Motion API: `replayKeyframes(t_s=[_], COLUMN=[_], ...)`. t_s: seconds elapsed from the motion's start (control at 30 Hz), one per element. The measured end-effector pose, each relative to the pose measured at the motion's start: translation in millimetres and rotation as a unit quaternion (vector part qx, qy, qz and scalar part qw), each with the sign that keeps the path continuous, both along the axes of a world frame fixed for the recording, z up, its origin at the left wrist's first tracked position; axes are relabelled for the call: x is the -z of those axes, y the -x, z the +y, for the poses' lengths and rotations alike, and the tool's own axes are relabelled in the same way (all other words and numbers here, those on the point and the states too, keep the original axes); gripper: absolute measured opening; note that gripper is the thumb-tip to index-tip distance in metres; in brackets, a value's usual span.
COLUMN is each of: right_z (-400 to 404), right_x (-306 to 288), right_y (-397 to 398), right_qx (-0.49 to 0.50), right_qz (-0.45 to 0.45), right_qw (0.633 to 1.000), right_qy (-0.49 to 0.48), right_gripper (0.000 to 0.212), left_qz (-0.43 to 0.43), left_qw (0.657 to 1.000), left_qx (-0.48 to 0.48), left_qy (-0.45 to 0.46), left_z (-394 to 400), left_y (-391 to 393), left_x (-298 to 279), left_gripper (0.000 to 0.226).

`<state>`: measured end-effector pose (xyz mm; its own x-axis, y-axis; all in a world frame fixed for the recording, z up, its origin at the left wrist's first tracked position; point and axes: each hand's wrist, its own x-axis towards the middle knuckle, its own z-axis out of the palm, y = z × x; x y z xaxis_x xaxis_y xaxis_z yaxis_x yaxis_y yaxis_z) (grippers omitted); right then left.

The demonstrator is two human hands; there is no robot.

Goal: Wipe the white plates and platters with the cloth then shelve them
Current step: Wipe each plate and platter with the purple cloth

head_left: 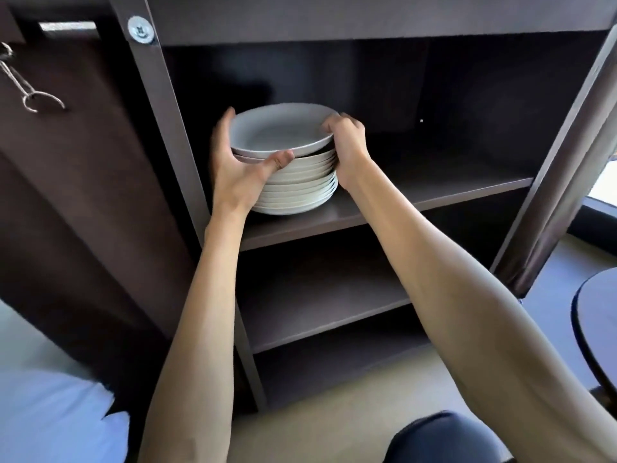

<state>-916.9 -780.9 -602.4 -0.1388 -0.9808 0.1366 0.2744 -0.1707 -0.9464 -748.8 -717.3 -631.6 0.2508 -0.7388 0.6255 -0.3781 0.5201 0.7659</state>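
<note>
From my seat, the far left showed a metal hook (31, 91) hanging on the dark side panel (83, 182), and a pale blue cloth (56, 416) lay near, in the bottom-left corner. Right of that stood the dark shelf unit (434, 192), with a bolt (141, 30) on its left post. On its upper shelf, towards the left end, sat a stack (300, 188) of white plates. My left hand (240, 168) cupped the left rim of the top plate (280, 130), fingers curled behind it and thumb lying along its near edge. The plate was tilted slightly, just over the stack; I could not tell whether it rested on it. My right hand (347, 145) gripped the plate's right rim, fingertips curled over the edge. Farther right a curtain (567, 195) hung beside the unit, and a dark round table (597, 329) edged in at the near right.
</note>
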Motion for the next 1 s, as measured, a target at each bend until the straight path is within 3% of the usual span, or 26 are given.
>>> replayKeyframes(t_s=[0.17, 0.3, 0.53, 0.6, 0.67, 0.7, 0.8, 0.83, 0.9, 0.97, 1.0], right_z=[-6.8, -8.8, -7.9, -8.3, -5.1, -1.2, 22.7, 35.0, 63.3, 97.1, 119.4], right_x=[8.8, 11.9, 17.6, 16.0, 14.6, 14.0, 17.7, 23.6, 40.3, 59.3, 68.9], right_y=[-3.0, -2.1, 3.9, 6.9, 12.6, 17.7, 58.3, 83.3, 136.2, 196.1, 232.9], right_qx=[0.011, 0.016, -0.014, -0.021, -0.014, -0.012, 0.039, 0.072, 0.14, 0.26, 0.344], right_qz=[0.007, 0.025, 0.052, 0.079, 0.112, 0.125, 0.179, 0.19, 0.182, 0.216, 0.269], right_qw=[1.0, 1.0, 0.998, 0.997, 0.994, 0.992, 0.982, 0.977, 0.967, 0.934, 0.896], right_qy=[0.004, 0.008, 0.016, 0.012, 0.004, 0.006, 0.048, 0.069, 0.108, 0.115, 0.086], right_gripper=[0.004, 0.004, 0.019, 0.039, 0.058, 0.056, 0.023, 0.015, 0.015, 0.019, 0.02], left_qz=[0.002, -0.017, -0.06, -0.066, -0.058, -0.045, 0.016, 0.048, 0.108, 0.123, 0.107], left_qw=[1.0, 0.998, 0.993, 0.993, 0.994, 0.993, 0.955, 0.938, 0.931, 0.944, 0.95], left_qx=[-0.009, -0.018, -0.054, -0.068, -0.09, -0.109, -0.143, -0.116, -0.012, 0.117, 0.184], left_qy=[-0.02, -0.055, -0.085, -0.07, -0.027, 0.017, 0.26, 0.324, 0.348, 0.283, 0.229], left_z=[-3.7, -4.8, 1.7, 4.9, 11.4, 15.6, 22.3, 23.1, 35.0, 59.3, 74.8], left_y=[-2.3, -3.7, 2.2, 7.5, 17.0, 22.6, 58.6, 83.1, 144.8, 219.3, 261.3], left_x=[4.2, 7.0, 3.4, 5.1, 8.8, 11.2, 25.2, 31.9, 44.3, 61.7, 73.9], left_gripper=[0.105, 0.105, 0.098, 0.093, 0.085, 0.078, 0.043, 0.033, 0.018, 0.017, 0.016])
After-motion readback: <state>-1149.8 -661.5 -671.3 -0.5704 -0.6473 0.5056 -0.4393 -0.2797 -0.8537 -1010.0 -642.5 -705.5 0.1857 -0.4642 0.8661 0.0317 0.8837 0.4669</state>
